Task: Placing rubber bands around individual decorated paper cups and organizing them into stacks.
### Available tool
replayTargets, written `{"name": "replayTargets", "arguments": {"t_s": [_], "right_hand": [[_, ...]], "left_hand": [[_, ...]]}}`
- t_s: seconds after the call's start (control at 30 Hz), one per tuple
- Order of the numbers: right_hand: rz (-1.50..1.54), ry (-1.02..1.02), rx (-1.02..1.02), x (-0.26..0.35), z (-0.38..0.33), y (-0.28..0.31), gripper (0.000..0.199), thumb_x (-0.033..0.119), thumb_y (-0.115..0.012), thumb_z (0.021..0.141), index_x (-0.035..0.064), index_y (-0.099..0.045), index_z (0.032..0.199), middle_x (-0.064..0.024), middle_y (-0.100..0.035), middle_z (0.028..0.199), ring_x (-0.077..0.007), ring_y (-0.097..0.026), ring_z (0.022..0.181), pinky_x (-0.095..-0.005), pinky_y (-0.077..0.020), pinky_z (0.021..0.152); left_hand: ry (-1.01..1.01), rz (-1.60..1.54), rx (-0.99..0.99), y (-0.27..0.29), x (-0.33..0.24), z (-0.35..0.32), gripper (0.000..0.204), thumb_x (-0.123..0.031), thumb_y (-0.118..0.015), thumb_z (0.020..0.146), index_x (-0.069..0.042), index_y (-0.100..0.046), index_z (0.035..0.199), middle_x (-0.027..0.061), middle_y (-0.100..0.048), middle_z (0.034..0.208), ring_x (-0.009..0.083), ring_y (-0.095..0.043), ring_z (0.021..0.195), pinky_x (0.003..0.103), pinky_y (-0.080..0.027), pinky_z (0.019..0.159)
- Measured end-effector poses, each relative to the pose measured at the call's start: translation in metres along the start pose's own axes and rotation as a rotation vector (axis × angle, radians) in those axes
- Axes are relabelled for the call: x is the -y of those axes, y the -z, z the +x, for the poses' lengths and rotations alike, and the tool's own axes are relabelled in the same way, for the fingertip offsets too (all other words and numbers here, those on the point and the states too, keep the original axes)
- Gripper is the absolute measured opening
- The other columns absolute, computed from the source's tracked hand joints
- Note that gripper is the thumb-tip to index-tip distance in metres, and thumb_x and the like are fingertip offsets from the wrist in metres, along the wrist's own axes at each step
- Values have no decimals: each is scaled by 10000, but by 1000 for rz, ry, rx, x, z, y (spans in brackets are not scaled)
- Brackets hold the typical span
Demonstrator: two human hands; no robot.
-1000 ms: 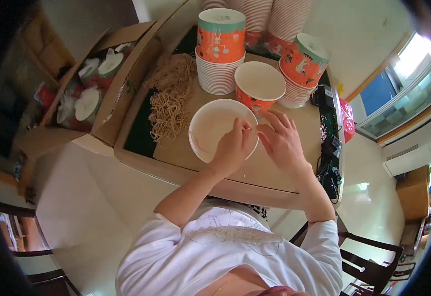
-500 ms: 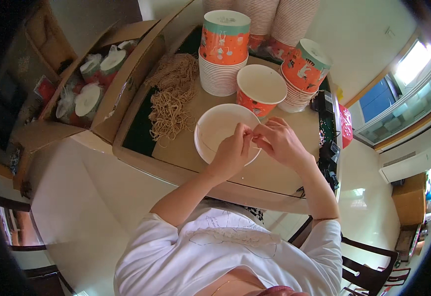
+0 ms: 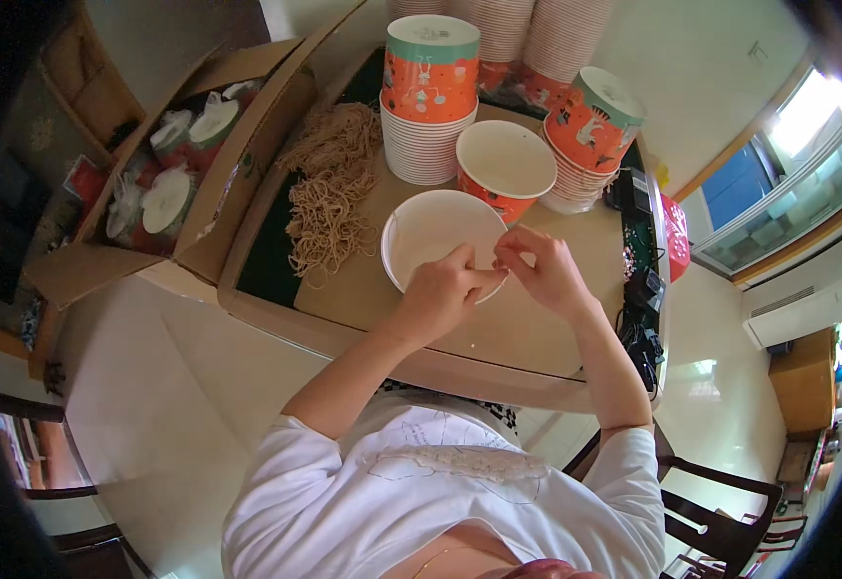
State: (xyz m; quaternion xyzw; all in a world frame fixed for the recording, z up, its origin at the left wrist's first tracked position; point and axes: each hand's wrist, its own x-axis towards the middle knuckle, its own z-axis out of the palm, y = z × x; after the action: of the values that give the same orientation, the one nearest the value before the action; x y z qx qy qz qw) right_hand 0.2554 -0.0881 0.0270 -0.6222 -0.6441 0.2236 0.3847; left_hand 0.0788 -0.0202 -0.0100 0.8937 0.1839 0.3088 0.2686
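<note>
A round white paper tub [image 3: 435, 227] sits at the table's near side, its open mouth facing up. A thin pale cord [image 3: 397, 230] appears to run along its inner left wall. My left hand [image 3: 443, 297] is closed at the tub's near rim, its index finger pointing right. Beside it, at the rim's right, my right hand [image 3: 548, 272] is pinched, thumb against fingertips. The fingertips of both hands nearly meet, and whatever is between them is too small to make out. Just behind stands an orange printed paper tub [image 3: 508, 159], upright and open.
A heap of tan cords [image 3: 329, 217] lies left of the tub. Nested orange tubs stand upside down in a stack [image 3: 431, 87] and a tilted stack [image 3: 595, 130]. Black adapters and cables [image 3: 645, 289] line the right edge. A cardboard box [image 3: 238, 193] of wrapped tubs stands left.
My left hand has turned and shifted slightly left and down, its index finger now straighter. My right hand has drawn slightly apart from it, still pinched. The view has shifted slightly.
</note>
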Motion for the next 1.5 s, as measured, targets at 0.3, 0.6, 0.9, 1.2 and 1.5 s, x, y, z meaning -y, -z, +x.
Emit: {"name": "replayTargets", "arguments": {"t_s": [0.3, 0.6, 0.9, 1.2, 1.5], "right_hand": [[99, -14, -78, -14, 1, -2, 72, 59, -579, 886, -7, -567, 914, -117, -662, 773, -199, -695, 745, -312, -531, 665], [128, -42, -30, -14, 5, -8, 67, 26, -573, 897, -23, -560, 941, -104, -665, 810, -178, -686, 769, -297, -528, 707], [64, -91, 77, 2, -8, -8, 49, 47, -558, 913, -1, -551, 916, -77, -643, 738, -155, -669, 689, -290, -509, 638], [45, 10, -8, -7, -6, -11, 50, 52, -583, 867, 18, -594, 901, -97, -633, 796, -211, -651, 734, -319, -502, 634], [115, 152, -145, -8, -22, -31, 93, -18, -618, 807, -8, -601, 898, -108, -606, 903, -241, -613, 846, -324, -490, 739]], "left_hand": [[-176, 105, 127, 22, 5, 16, 52, -70, -609, 766, -69, -603, 714, 82, -549, 852, 261, -637, 726, 392, -512, 589], [-363, 236, 125, 20, 18, 28, 52, -103, -619, 752, -110, -670, 751, 75, -555, 876, 238, -643, 745, 374, -526, 592], [-316, 88, 267, 20, 24, 12, 217, -91, -700, 701, -180, -726, 897, 47, -593, 782, 239, -617, 689, 367, -522, 626], [-518, 413, 11, 13, 8, 11, 94, -185, -646, 802, -152, -684, 882, 17, -594, 755, 175, -632, 656, 290, -518, 484], [-179, -159, 55, 12, 8, 6, 95, -174, -639, 817, -89, -604, 791, 31, -540, 767, 163, -604, 631, 340, -510, 572]]}}
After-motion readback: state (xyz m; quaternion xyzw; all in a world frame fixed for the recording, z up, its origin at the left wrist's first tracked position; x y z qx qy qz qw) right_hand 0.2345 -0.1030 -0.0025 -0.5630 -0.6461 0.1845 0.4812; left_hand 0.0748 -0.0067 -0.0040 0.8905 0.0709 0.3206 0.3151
